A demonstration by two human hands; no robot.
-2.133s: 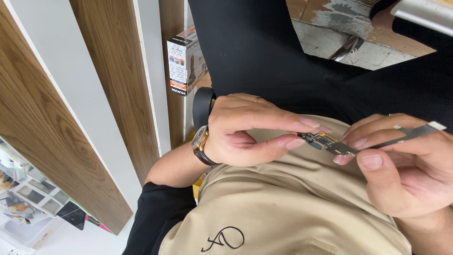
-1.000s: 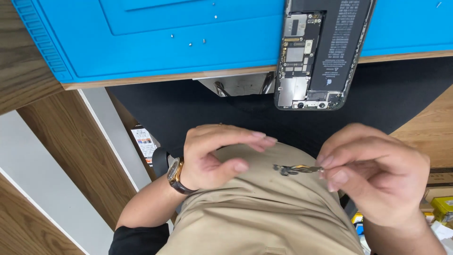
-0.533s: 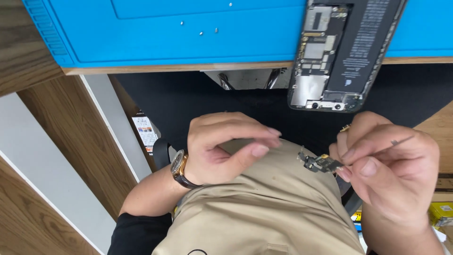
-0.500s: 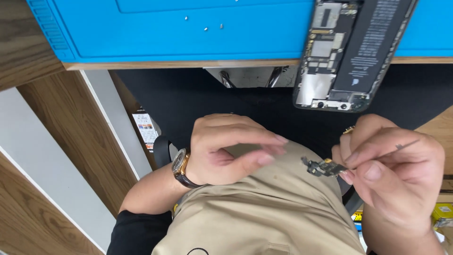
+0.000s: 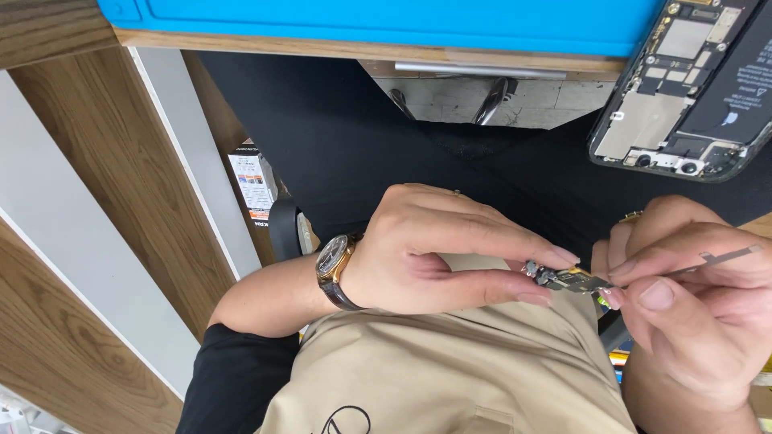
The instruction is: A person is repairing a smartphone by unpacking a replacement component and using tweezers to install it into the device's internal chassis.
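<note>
Steadiness matters at centre right: left hand (image 5: 434, 253) pinches the small flex-cable part (image 5: 567, 279) while right hand (image 5: 691, 309), gripping tweezers (image 5: 720, 259), should work it gently.

Blue mat (image 5: 386, 20) on wood-grain desk edge (image 5: 241, 50), beige apron (image 5: 450, 370), black sleeve (image 5: 233, 382), gold watch (image 5: 331, 261) w/ dark strap.

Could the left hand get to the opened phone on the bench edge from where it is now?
Probably yes. The opened phone overhangs the bench edge uncovered, with nothing between, but the left hand is pinching a small flex part with the right hand, so it isn't free.
</note>
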